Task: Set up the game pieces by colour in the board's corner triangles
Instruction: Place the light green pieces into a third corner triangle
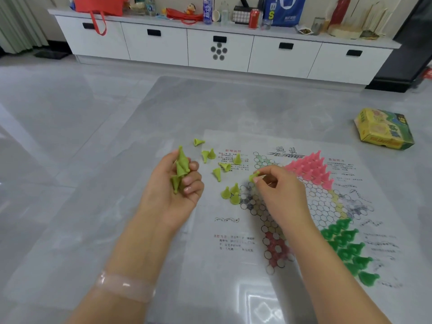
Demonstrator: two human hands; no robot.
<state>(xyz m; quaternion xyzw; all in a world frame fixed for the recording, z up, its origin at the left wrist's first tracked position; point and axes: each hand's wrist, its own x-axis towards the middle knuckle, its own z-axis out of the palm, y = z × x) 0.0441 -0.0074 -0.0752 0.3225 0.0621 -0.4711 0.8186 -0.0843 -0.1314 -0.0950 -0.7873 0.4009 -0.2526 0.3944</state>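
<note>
A paper game board (322,197) printed with a star of circles lies on the floor. My left hand (173,190) grips a stack of yellow-green cone pieces (180,169), palm up, left of the board. My right hand (278,185) pinches one yellow-green piece (253,177) above the board's left triangle. Several loose yellow-green pieces (219,167) lie and stand by the board's left edge, with three upright (230,194) at the triangle's tip. Pink pieces (312,169) fill one far triangle. Dark green pieces (348,249) fill a triangle on the right.
A yellow and green game box (383,128) lies on the floor at the far right. A low white cabinet (219,47) with drawers runs along the back, its top crowded with bottles, bags and a can. The board rests on glossy grey floor (70,160).
</note>
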